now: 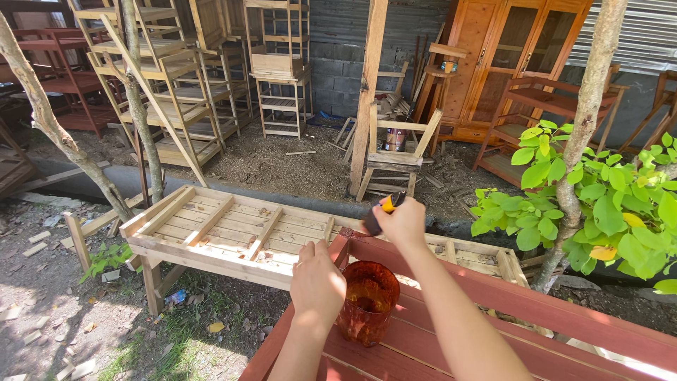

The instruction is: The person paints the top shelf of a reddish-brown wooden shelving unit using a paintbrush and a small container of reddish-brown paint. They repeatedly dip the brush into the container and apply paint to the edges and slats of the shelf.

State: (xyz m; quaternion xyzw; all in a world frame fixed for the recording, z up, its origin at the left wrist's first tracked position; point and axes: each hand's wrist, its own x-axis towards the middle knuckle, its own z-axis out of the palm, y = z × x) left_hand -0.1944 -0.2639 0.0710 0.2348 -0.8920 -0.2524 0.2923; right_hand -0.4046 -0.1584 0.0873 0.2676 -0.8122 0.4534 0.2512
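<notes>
Right hand point(403, 224) clenched around paintbrush point(381, 212); left hand point(316, 282) rested fingers-bent on red bench point(437, 339) beside paint jar point(368, 302).

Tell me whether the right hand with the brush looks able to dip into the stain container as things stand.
Probably yes: the right hand holds the brush just above the open-topped container, and the left hand rests beside it, not over its mouth.
</notes>
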